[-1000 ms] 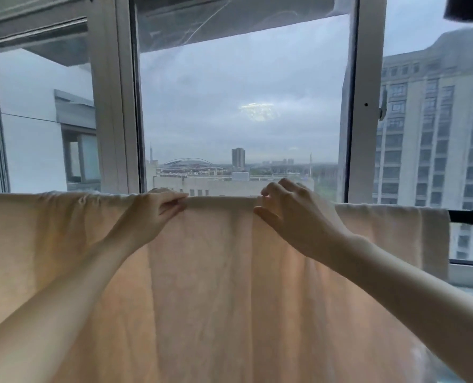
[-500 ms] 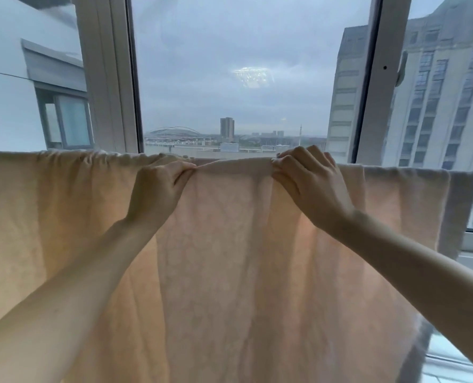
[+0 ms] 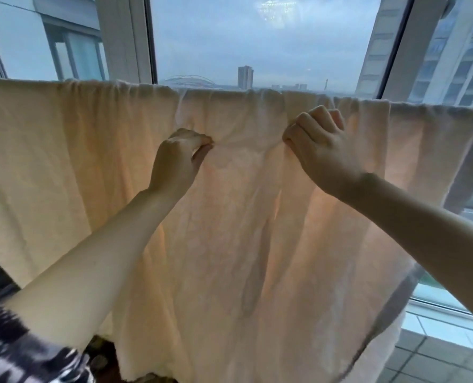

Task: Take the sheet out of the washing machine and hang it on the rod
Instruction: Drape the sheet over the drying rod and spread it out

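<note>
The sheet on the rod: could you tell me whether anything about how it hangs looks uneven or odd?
Mostly fine, but the sheet is bunched in folds along the top between the hands. The left hand and right hand pinch the cloth just below the top edge, and creases fan down beneath them, while the left part hangs flatter.

There is a single view, from the person's head, facing forward and slightly downward at close range. It looks straight at the hanging sheet (image 3: 63, 167), which fills most of the frame, with both forearms reaching in from the lower corners. Beyond it the window (image 3: 257, 40) shows distant buildings.
</note>
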{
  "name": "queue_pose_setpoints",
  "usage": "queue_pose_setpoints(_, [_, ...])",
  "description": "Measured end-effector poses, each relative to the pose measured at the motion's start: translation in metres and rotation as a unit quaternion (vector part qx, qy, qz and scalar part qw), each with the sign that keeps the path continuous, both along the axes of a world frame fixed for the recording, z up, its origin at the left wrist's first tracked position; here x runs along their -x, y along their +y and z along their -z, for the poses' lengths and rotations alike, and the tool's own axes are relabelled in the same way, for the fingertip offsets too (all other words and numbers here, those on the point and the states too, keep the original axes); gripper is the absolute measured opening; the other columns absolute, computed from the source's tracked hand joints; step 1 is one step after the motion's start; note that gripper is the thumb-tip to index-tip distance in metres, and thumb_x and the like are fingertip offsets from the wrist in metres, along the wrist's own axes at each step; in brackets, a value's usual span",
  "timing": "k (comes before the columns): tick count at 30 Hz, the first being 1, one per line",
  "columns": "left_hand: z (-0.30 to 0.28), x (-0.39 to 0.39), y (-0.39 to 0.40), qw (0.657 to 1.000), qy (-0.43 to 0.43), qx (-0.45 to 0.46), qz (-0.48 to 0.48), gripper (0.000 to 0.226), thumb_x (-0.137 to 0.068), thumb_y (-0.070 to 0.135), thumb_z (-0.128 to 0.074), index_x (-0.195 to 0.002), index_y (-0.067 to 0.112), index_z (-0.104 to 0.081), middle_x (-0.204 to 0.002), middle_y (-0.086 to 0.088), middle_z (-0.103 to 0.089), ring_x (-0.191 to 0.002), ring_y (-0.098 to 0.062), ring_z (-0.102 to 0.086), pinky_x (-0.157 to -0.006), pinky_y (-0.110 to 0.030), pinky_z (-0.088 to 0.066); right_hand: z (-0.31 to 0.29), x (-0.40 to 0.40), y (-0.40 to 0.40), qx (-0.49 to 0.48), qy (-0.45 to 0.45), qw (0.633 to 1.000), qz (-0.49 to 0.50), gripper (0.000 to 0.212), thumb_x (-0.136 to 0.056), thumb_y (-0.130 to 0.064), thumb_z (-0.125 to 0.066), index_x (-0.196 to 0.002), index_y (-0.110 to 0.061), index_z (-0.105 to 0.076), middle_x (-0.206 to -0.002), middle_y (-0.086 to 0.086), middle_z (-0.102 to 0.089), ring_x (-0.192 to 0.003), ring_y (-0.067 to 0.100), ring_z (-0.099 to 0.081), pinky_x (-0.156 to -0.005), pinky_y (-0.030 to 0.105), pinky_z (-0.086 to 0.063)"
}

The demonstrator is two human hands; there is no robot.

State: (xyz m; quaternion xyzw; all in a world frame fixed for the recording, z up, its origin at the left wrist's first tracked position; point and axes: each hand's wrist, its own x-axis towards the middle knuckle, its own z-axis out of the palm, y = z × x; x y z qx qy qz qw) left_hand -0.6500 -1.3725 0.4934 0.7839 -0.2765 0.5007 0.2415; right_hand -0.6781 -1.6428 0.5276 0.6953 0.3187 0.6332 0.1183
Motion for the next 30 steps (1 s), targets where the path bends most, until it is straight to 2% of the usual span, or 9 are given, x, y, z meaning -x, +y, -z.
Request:
queue_pose_setpoints(9, [0.012, 0.016, 0.007, 1.000, 0.000, -0.010, 0.018, 0.018, -0.088, 0.013, -0.064, -0.098, 0.002, -0.073, -0.093, -0.012, -0.073, -0.088, -0.025, -0.065, -0.081, -0.026, -0.046, 0.019, 0.029, 0.014, 0.015, 0.067, 0.996, 0.058, 0.008, -0.088, 0.001, -0.058, -0.088, -0.005, -0.063, -0.089, 0.009, -0.061, -0.081, 0.026, -0.055, -0.073, 0.038, -0.048])
queue_pose_setpoints(16, [0.001, 0.014, 0.024, 0.998, 0.017, -0.056, 0.035, 0.014, -0.087, 0.014, -0.063, -0.089, 0.004, -0.074, -0.085, -0.010, -0.072, -0.083, -0.027, -0.064, -0.070, -0.036, -0.052, 0.019, 0.041, 0.026, 0.026, 0.108, 0.989, 0.096, 0.011, -0.083, 0.004, -0.060, -0.089, -0.004, -0.063, -0.090, 0.009, -0.060, -0.081, 0.024, -0.054, -0.073, 0.036, -0.048])
queue_pose_setpoints(18, [0.000, 0.012, 0.026, 0.996, 0.022, -0.073, 0.035, 0.014, -0.087, 0.014, -0.064, -0.088, 0.005, -0.075, -0.085, -0.010, -0.072, -0.083, -0.028, -0.064, -0.069, -0.038, -0.052, 0.023, 0.044, 0.034, 0.029, 0.111, 0.988, 0.103, 0.010, -0.086, 0.002, -0.055, -0.088, -0.004, -0.063, -0.089, 0.009, -0.060, -0.080, 0.024, -0.055, -0.071, 0.035, -0.049])
queue_pose_setpoints(22, [0.012, 0.013, 0.030, 0.991, 0.062, -0.107, 0.047, 0.014, -0.088, 0.013, -0.063, -0.092, 0.006, -0.075, -0.087, -0.010, -0.072, -0.085, -0.028, -0.063, -0.072, -0.036, -0.051, 0.038, 0.046, 0.036, 0.051, 0.123, 0.982, 0.131, 0.020, -0.089, -0.004, -0.042, -0.084, -0.005, -0.062, -0.085, 0.009, -0.061, -0.076, 0.026, -0.057, -0.067, 0.037, -0.049])
queue_pose_setpoints(26, [0.011, 0.016, 0.033, 0.985, 0.104, -0.124, 0.068, 0.016, -0.089, 0.016, -0.062, -0.095, 0.008, -0.075, -0.090, -0.008, -0.072, -0.084, -0.024, -0.062, -0.072, -0.030, -0.047, 0.035, 0.050, 0.045, 0.054, 0.115, 0.977, 0.169, 0.009, -0.084, -0.001, -0.056, -0.081, -0.007, -0.062, -0.082, 0.007, -0.060, -0.078, 0.024, -0.056, -0.070, 0.036, -0.049])
queue_pose_setpoints(30, [0.008, 0.023, 0.033, 0.970, 0.173, -0.140, 0.098, 0.017, -0.090, 0.017, -0.063, -0.099, 0.008, -0.074, -0.098, -0.007, -0.073, -0.087, -0.021, -0.065, -0.077, -0.023, -0.045, 0.036, 0.047, 0.066, 0.042, 0.114, 0.975, 0.185, 0.011, -0.079, 0.003, -0.060, -0.078, -0.009, -0.061, -0.080, 0.004, -0.059, -0.077, 0.023, -0.054, -0.068, 0.033, -0.046])
